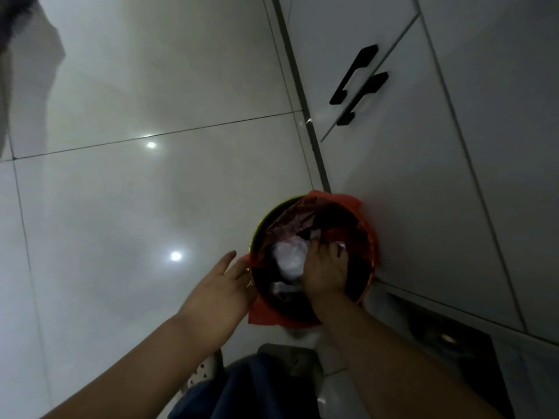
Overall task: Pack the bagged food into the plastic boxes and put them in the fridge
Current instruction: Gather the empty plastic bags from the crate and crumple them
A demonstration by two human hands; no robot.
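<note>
As we look straight down, glossy white floor tiles (121, 207) fill the left of the scene, with two bright light spots mirrored in them. Nearer to us, our left hand (220, 285) lies open, its fingers straight and close together. Its far edge touches the red liner (263, 316) folded over the left rim of a round bin (256, 237). At the near edge, between our forearms, we see a white perforated shoe (205, 373) and a blue trouser leg (257, 385).

The bin stands on the floor, hard against the white cabinet front (453, 192) on its right. Inside it, left of middle, sits a crumpled plastic bag (289, 258), pale against the dark red lining. Our right hand (325, 273) reaches down into the bin from the near side, just right of that pale bundle. Its fingers are curled onto the plastic and grip it, and a scrap of the same pale film shows beyond the fingertips. What the bag holds we cannot tell.

Far to the right, two black handles (354, 74) sit side by side on neighbouring cabinet doors, one on each side of the seam.
</note>
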